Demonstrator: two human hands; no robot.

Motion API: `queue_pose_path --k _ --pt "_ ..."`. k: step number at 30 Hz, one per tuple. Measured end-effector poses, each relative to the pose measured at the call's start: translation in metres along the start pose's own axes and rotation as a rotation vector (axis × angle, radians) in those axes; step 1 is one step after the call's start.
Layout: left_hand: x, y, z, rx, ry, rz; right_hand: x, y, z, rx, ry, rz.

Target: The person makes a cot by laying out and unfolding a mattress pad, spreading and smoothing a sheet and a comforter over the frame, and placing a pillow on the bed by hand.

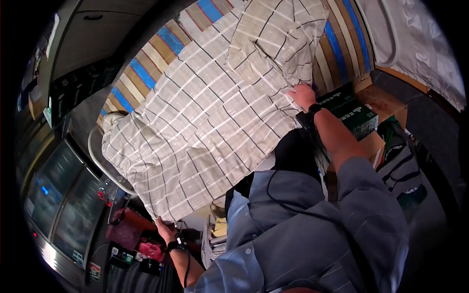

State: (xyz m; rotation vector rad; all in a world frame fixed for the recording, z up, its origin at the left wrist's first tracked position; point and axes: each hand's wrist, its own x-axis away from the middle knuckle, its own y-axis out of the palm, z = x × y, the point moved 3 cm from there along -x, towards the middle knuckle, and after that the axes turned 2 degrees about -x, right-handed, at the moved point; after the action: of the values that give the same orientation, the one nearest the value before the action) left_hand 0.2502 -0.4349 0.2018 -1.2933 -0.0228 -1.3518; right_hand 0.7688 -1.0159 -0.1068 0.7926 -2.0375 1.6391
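Note:
A cream checked quilt [195,117] with dark and white lines is spread across a striped mattress [141,73]. Its upper right part is folded over and bunched. At the lower left, my left hand [166,230] is closed on a corner of the quilt, which hangs past the mattress there. My right hand [303,95] grips the quilt's edge on the right side, its fingers partly hidden against the cloth. Both wrists wear dark bands with cables.
White curved bed rails [97,151] stand at both ends. Green boxes [359,117] and cardboard are stacked at right. A red bag [128,227] lies below the left rail. A glass-doored cabinet [56,195] stands at far left.

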Motion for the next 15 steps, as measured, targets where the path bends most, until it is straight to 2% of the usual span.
queue_pose_path --k 1,2,6,8,10,12,13,14,15 --pt "0.008 0.005 0.005 -0.013 0.001 0.010 -0.002 -0.004 0.006 -0.008 -0.024 0.045" --pt "-0.001 0.006 0.005 0.095 0.065 -0.103 0.000 -0.011 0.017 -0.165 0.050 0.051" --pt "-0.027 -0.028 0.036 0.014 0.175 -0.080 0.025 -0.122 0.041 -0.812 0.308 0.197" --pt "-0.032 -0.040 0.065 0.009 0.261 -0.124 0.043 -0.198 0.067 -0.482 -0.077 0.625" --pt "-0.043 -0.060 0.096 0.090 0.317 -0.179 0.082 -0.288 0.065 -0.925 0.173 0.671" --pt "-0.031 -0.086 0.117 0.188 0.251 -0.204 0.139 -0.359 0.032 -1.420 -0.014 0.753" --pt "-0.021 -0.097 0.123 0.216 0.222 -0.226 0.174 -0.383 0.016 -1.502 -0.022 0.804" --pt "-0.040 -0.117 0.110 0.355 0.200 -0.396 0.201 -0.395 0.004 -1.587 -0.029 0.843" --pt "-0.029 -0.112 0.090 0.433 0.266 -0.404 0.211 -0.393 0.014 -1.680 0.056 0.843"
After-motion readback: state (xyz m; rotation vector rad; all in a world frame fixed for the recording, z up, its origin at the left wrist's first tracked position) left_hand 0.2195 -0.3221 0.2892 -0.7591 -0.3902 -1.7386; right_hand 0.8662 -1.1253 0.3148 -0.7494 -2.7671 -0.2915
